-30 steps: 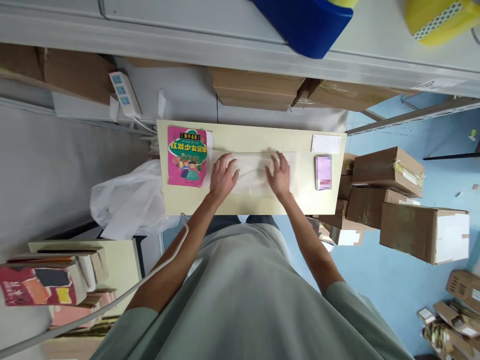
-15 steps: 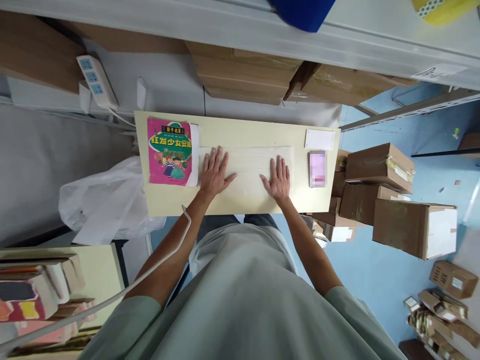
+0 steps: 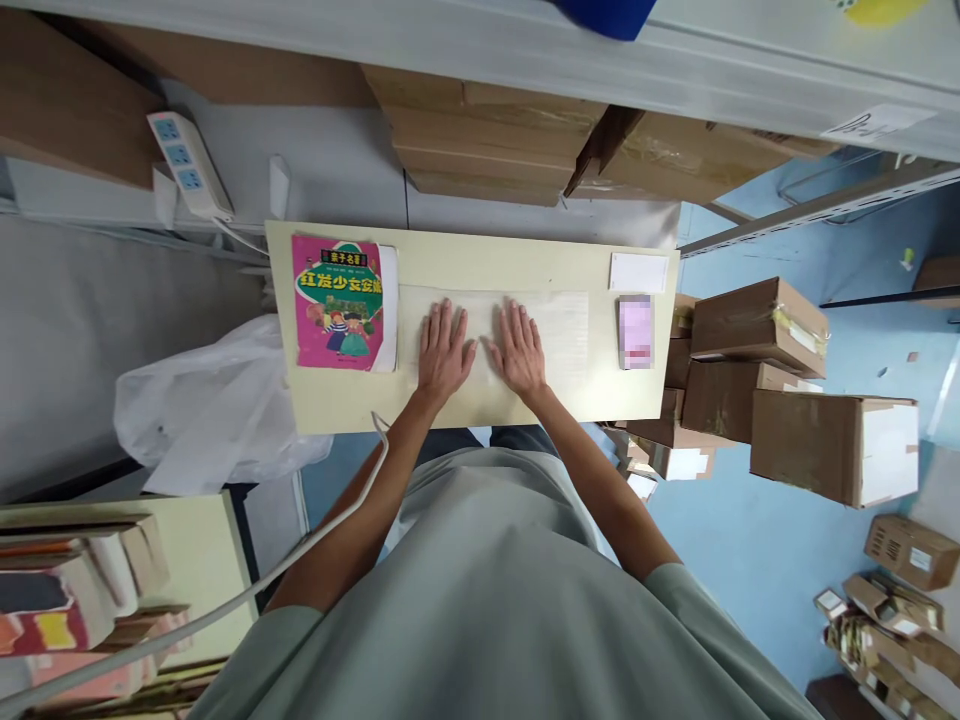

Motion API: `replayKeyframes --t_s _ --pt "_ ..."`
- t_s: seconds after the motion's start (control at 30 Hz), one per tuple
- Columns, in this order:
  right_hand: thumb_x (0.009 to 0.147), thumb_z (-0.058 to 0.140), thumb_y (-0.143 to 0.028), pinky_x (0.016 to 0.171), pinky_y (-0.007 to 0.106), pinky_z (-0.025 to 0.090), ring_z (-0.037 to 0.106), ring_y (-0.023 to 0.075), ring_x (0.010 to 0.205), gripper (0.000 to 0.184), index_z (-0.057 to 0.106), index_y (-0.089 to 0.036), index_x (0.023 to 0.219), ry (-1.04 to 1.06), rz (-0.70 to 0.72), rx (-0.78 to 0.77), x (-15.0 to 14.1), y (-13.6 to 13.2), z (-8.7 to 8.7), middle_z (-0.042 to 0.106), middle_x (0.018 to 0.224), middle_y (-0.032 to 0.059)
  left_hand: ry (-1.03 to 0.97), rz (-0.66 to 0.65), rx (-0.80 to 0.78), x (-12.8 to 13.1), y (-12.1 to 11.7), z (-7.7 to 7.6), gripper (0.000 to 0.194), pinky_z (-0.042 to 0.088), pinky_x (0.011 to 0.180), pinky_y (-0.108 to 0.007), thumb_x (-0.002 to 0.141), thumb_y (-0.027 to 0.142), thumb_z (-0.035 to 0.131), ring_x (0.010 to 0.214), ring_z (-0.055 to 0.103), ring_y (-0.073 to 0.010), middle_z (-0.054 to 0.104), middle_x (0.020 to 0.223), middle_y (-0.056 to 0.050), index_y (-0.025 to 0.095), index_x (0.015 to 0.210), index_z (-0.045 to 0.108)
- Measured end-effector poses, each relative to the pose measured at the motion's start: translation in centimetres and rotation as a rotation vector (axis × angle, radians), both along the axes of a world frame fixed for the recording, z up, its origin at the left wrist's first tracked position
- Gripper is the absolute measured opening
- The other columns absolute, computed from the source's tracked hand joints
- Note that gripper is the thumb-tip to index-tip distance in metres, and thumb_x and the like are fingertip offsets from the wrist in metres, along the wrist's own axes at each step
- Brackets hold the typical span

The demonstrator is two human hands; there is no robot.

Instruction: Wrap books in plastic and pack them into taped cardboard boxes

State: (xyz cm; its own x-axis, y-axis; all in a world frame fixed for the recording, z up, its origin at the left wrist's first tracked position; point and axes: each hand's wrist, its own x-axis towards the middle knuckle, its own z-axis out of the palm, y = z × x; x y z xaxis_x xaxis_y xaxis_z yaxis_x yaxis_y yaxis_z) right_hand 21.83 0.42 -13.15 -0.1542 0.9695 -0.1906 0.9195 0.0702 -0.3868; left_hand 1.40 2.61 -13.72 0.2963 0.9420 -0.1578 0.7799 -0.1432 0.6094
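A thin, see-through sheet [image 3: 566, 335], like clear plastic film, lies flat across the middle of the cream table [image 3: 480, 260]. My left hand [image 3: 445, 350] presses flat on the sheet's left half, fingers stretched away from me. Close beside it, my right hand [image 3: 519, 350] also rests palm-down on the sheet. The two thumbs point at each other with a small gap between them. Left of the sheet is a pink and green picture book [image 3: 341, 305], with white page edges [image 3: 388, 310] showing along its right side.
A white card [image 3: 638, 272] and a pink-screened phone [image 3: 636, 332] lie at the table's right end. A power strip [image 3: 190, 165] is at back left. Cardboard boxes [image 3: 817, 440] stand at right. A white cable [image 3: 315, 545] crosses over my left arm.
My hands have come closer together on the sheet: the right slid clearly leftward, the left a little to the right. The book, card and phone stay in place.
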Motion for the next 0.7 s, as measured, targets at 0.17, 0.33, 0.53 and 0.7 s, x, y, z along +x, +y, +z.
replayKeyframes --t_s 0.17,0.33,0.53,0.7 --pt "0.117 0.031 -0.065 0.142 0.061 0.018 0.011 0.0330 0.177 0.082 0.021 -0.016 0.182 0.004 -0.051 0.015 2.2 -0.3 -0.7 0.016 0.189 0.0134 -0.002 -0.011 -0.013 -1.6 0.1 -0.4 0.087 0.003 0.142 -0.064 0.109 0.065 0.045 0.176 0.008 -0.0390 0.022 0.186 -0.019 0.010 0.176 0.037" --pt "0.115 0.034 -0.069 0.141 0.063 0.020 0.013 0.0353 0.177 0.085 0.029 -0.014 0.180 -0.067 -0.134 0.052 5.2 -1.7 -0.9 0.019 0.188 0.0175 0.007 0.014 -0.011 -1.8 0.2 -0.2 0.093 0.002 0.142 -0.064 0.108 0.065 0.047 0.176 0.008 -0.0399 0.022 0.185 -0.020 0.007 0.177 0.032" --pt "0.114 0.036 -0.068 0.139 0.066 0.022 0.015 0.0365 0.176 0.085 0.027 -0.016 0.181 -0.083 -0.142 0.031 4.7 -1.5 -1.1 0.020 0.188 0.0167 0.014 0.017 -0.004 -1.6 0.2 -0.1 0.093 0.003 0.142 -0.064 0.107 0.063 0.049 0.175 0.009 -0.0404 0.023 0.185 -0.022 0.004 0.177 0.031" --pt "0.115 0.035 -0.068 0.140 0.063 0.021 0.016 0.0357 0.176 0.084 0.031 -0.014 0.179 -0.103 -0.140 0.013 4.7 -1.3 -1.0 0.022 0.187 0.0179 0.012 0.030 0.002 -1.7 0.1 -0.4 0.094 0.003 0.142 -0.063 0.108 0.064 0.047 0.175 0.011 -0.0401 0.023 0.185 -0.023 0.003 0.178 0.029"
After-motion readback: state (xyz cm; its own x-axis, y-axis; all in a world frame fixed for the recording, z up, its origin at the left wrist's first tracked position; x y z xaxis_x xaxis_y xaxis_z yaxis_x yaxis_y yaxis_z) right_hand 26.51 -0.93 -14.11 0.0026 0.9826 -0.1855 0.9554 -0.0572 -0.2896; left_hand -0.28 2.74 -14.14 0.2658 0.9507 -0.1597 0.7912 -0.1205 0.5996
